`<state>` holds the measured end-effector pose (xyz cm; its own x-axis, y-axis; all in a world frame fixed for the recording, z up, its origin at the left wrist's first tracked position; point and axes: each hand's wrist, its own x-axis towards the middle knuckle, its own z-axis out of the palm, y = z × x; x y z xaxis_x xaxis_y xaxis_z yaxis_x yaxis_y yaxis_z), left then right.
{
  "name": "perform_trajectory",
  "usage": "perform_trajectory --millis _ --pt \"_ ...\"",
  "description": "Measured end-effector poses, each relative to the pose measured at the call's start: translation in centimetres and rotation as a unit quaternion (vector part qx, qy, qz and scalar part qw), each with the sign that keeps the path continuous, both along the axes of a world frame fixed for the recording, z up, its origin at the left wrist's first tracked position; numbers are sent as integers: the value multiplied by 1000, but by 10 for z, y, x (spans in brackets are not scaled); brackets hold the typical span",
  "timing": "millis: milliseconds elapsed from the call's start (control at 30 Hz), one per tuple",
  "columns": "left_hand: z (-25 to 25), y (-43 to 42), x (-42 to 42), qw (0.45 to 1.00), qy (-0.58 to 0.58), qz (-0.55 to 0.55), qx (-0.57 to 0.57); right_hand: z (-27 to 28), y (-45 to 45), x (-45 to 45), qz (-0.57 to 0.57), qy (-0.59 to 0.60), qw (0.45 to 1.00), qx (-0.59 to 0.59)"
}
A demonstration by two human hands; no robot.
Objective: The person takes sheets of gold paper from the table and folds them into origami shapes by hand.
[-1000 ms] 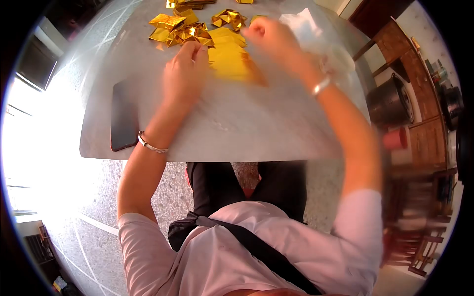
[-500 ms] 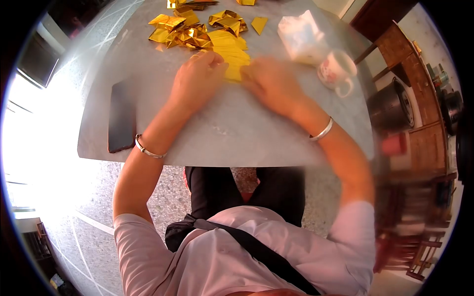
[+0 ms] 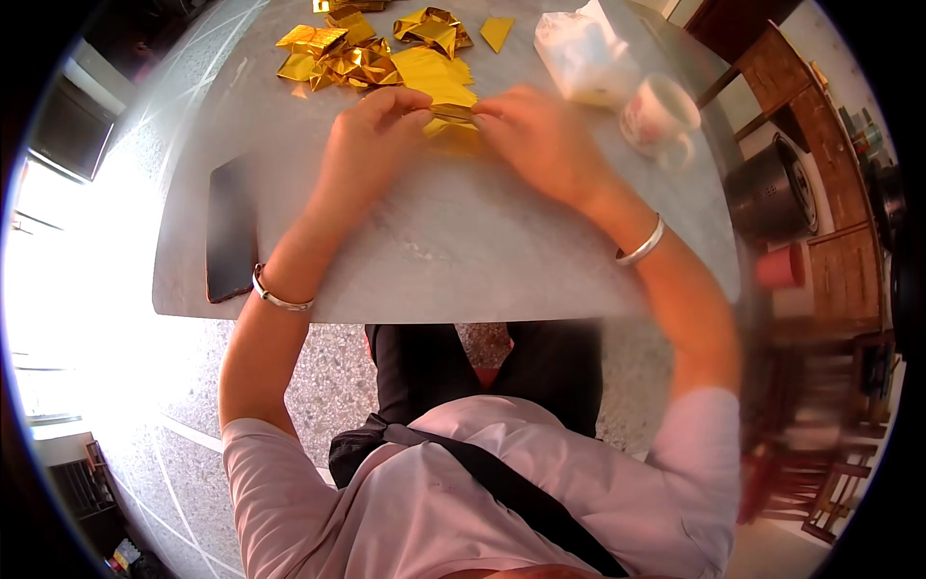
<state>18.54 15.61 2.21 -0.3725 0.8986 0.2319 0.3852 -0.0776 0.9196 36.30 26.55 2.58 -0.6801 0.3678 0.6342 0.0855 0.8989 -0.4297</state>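
Between my two hands is a sheet of gold foil paper [image 3: 451, 128], bent along its upper part. My left hand [image 3: 378, 130] pinches its left edge with thumb and fingers. At the opposite edge, my right hand [image 3: 532, 140] grips the sheet the same way, slightly blurred. Just beyond my fingers lies a fanned stack of yellow-gold paper [image 3: 434, 75]. Folded gold foil pieces [image 3: 352, 66] are heaped to the left of that stack, and another folded gold piece [image 3: 434, 32] lies behind it. A small flat gold piece [image 3: 497, 33] sits apart on the right.
A dark phone [image 3: 231, 230] lies on the grey table [image 3: 424, 261] left of my forearm. Toward the back right are a white plastic bag [image 3: 584, 58] and a patterned mug [image 3: 661, 116]. A wooden cabinet [image 3: 839, 193] and a metal pot [image 3: 772, 188] stand beyond the table's right side.
My hands have drawn slightly apart, and a bent foil sheet now shows between the fingertips. The view has shifted a little.
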Motion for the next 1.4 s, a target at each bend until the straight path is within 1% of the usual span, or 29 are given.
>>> perform_trajectory --millis 300,400,500,700,800,1000,1100,1300,1400 --pt "1 -2 0 1000 -8 -18 20 -1 -1 -1 3 28 999 -15" --pt "2 -1 0 998 -48 -21 19 0 -3 -2 1 23 1000 -7" --pt "-1 0 1 997 -45 -15 55 -1 -2 -2 -7 9 1000 -8" --pt "2 -1 3 998 -24 -16 64 0 -7 -2 -16 -12 1000 -24" --pt "3 -3 2 997 -34 -45 54 -1 -7 -2 -15 -10 999 -41" --pt "2 -4 2 992 -63 -82 74 2 -6 1 -9 -15 998 -54" --pt "1 -4 2 993 -41 -78 80 5 -7 2 -7 -27 998 -59" --pt "3 -4 2 992 -35 -86 84 4 -7 2 9 -33 997 -66" --pt "4 -5 3 988 -66 -107 91 3 -6 2 16 -36 997 -66"
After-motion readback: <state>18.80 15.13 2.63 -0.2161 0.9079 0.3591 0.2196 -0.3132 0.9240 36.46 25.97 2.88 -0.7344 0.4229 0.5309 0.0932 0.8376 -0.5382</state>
